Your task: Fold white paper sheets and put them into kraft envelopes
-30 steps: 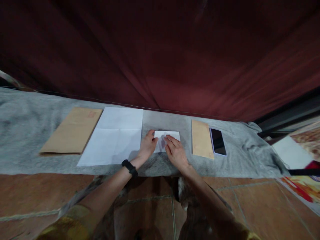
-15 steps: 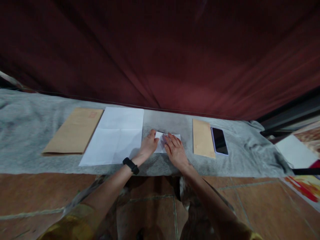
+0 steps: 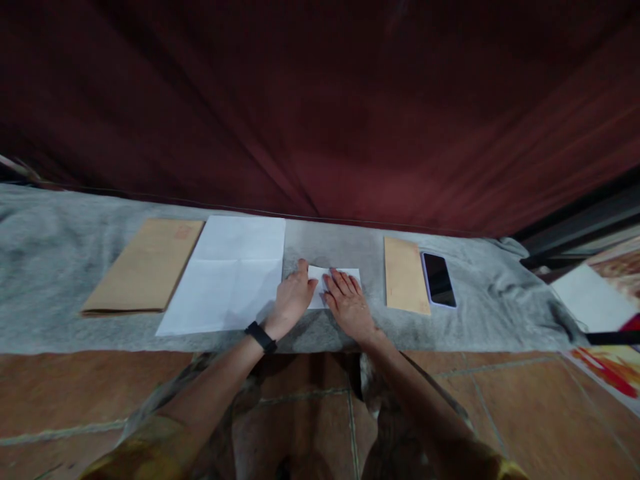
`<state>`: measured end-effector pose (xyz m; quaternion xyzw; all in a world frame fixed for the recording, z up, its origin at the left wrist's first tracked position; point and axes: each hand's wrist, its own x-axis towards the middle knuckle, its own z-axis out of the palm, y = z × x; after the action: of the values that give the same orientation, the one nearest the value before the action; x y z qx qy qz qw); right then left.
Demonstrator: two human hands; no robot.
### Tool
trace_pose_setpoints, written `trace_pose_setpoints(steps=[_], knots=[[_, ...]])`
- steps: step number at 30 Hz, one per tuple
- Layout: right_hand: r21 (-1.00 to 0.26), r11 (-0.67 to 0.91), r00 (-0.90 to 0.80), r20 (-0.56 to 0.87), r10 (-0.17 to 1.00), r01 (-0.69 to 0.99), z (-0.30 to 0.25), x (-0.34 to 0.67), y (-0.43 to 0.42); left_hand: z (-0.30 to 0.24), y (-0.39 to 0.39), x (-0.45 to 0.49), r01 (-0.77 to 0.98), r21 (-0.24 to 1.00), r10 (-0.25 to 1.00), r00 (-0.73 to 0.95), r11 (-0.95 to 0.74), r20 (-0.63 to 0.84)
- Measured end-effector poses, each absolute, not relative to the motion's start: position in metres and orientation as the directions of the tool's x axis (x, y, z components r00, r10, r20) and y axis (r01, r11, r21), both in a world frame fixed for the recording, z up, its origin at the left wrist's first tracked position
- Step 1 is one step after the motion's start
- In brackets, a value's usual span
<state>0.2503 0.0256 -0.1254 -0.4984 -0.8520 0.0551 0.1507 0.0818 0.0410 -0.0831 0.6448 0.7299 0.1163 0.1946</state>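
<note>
A small piece of folded white paper (image 3: 316,300) lies on the grey cloth in front of me. At its left edge is my left hand (image 3: 293,297), with a dark band on the wrist. The thumb rests on the paper and the other fingers curl along the edge, partly hidden. My right hand (image 3: 349,308) lies flat over the paper's right half, fingers stretched out and pressing on its top. To the left is a large white sheet (image 3: 240,280) with crease lines across it.
Beyond the large sheet lies a big brown envelope (image 3: 145,267). To the right are a smaller tan envelope (image 3: 406,277) and a phone (image 3: 439,280) in a light purple case. A dark red cloth (image 3: 320,120) rises behind the grey cloth (image 3: 500,300).
My right hand's fingers have shifted slightly to the left and lie flatter on the folded paper. My left hand stays at the left edge.
</note>
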Motion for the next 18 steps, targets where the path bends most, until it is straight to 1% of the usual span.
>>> trace_pose_setpoints(steps=[4, 6, 8, 10, 13, 15, 18], knots=[[-0.247, 0.5, -0.458, 0.21, 0.864, 0.83, -0.126, 0.25, 0.025, -0.087, 0.04, 0.079, 0.91, 0.395, 0.991, -0.087, 0.122, -0.105], [-0.247, 0.499, -0.456, 0.21, 0.865, 0.831, -0.125, 0.25, 0.025, -0.087, 0.037, 0.079, 0.926, 0.369, 0.996, -0.064, 0.083, -0.064], [-0.248, 0.495, -0.452, 0.213, 0.866, 0.833, -0.125, 0.25, 0.025, -0.086, 0.032, 0.082, 0.939, 0.343, 1.0, -0.002, -0.005, 0.022], [-0.248, 0.495, -0.451, 0.215, 0.866, 0.833, -0.125, 0.25, 0.025, -0.087, 0.023, 0.086, 0.938, 0.32, 0.989, 0.104, -0.132, 0.103], [-0.242, 0.502, -0.462, 0.205, 0.863, 0.83, -0.127, 0.251, 0.026, -0.095, 0.005, 0.094, 0.903, 0.317, 0.955, 0.255, -0.29, 0.15], [-0.237, 0.504, -0.468, 0.194, 0.862, 0.831, -0.127, 0.252, 0.027, -0.106, -0.007, 0.098, 0.89, 0.31, 0.94, 0.291, -0.335, 0.181], [-0.228, 0.501, -0.47, 0.18, 0.864, 0.835, -0.127, 0.254, 0.027, -0.123, -0.021, 0.1, 0.889, 0.289, 0.928, 0.3, -0.356, 0.22]])
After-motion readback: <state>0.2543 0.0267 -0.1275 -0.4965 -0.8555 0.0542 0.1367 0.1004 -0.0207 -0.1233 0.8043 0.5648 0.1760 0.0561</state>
